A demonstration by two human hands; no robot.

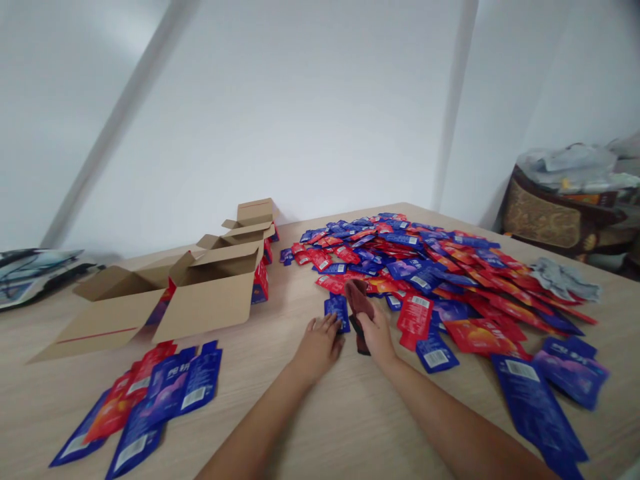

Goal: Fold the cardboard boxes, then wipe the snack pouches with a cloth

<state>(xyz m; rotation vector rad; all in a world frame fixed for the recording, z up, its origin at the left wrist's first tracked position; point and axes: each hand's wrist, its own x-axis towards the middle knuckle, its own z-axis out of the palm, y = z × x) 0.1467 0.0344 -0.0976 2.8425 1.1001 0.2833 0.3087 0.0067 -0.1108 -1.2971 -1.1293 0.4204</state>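
Observation:
My right hand (pixel 377 333) is closed around a dark brown cloth (pixel 357 299), whose lower end hangs near the tabletop. Whether it is a glove or a rag I cannot tell. Just left of it, my left hand (pixel 319 343) lies flat on the table, fingers stretched out and fingertips on the edge of a blue pouch (pixel 337 308). Behind both hands spreads a large heap of red and blue pouches (pixel 395 257). A red pouch (pixel 416 315) with a white label and a blue pouch (pixel 437 353) lie to the right of my right hand.
Open cardboard boxes (pixel 210 293) stand in a row on the left. In front of them lies a small group of pouches (pixel 165 387). A grey crumpled cloth (pixel 565 280) rests at the heap's right end. A patterned armchair (pixel 543 207) with bags stands beyond the table (pixel 340 427).

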